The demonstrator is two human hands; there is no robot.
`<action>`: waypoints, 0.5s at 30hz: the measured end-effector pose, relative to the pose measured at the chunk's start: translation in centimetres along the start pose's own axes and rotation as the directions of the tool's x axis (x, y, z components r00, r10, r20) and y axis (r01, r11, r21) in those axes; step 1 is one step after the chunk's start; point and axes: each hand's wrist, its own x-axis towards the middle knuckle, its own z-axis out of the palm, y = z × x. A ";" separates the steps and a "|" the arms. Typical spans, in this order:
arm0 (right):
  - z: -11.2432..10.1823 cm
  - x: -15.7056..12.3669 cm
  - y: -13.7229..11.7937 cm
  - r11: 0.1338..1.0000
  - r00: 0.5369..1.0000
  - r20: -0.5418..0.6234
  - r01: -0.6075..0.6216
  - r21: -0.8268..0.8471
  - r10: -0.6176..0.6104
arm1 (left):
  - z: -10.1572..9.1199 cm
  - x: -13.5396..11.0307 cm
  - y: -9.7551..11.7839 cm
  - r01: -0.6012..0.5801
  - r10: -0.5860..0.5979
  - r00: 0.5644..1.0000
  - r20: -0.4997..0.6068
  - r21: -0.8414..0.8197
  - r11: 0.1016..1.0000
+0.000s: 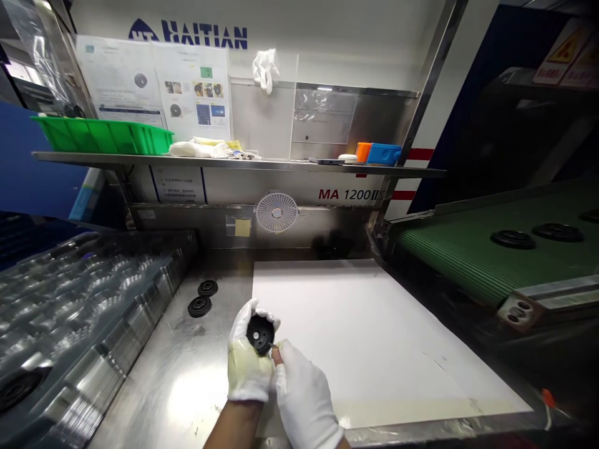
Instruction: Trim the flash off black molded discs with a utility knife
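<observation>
My left hand [250,365], in a white glove with a yellowish palm, is closed around a black round plastic part [261,335]. The part's face is turned up toward me, with a light round centre and small holes. Close against its lower right edge is my right hand [302,390], also in a white glove. Its fingers are pinched at the rim, and a bare fingertip shows through the glove. Something thin may stick out of the pinch, too small to name. Two similar black round parts [199,306] lie on the metal table to the left.
Stacked clear plastic trays [107,337] stand at left. A white sheet [374,337] covers the table's right part. A green conveyor belt [458,249] carries several black parts. Above, a metal shelf [281,163] holds a green bin [103,136]. A white fan [277,212] is behind the table.
</observation>
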 end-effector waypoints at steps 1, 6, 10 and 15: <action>0.2 -0.1 -0.1 1.000 1.000 -0.003 0.006 -0.009 -0.006 | 0.0 0.0 -0.1 -0.012 0.012 1.000 -0.004 0.000 1.000; 0.0 0.1 0.4 0.996 1.000 0.001 0.017 0.090 -0.017 | -0.3 -0.2 0.6 0.056 -0.066 0.994 0.091 0.103 0.993; -0.7 0.8 1.6 0.984 0.999 -0.017 0.033 0.173 -0.031 | -0.6 -0.2 1.2 0.209 -0.240 0.954 0.177 0.178 0.962; -0.4 0.5 1.8 1.000 1.000 -0.012 -0.002 0.028 0.003 | 0.0 0.4 0.4 0.120 -0.133 0.985 0.105 0.128 0.985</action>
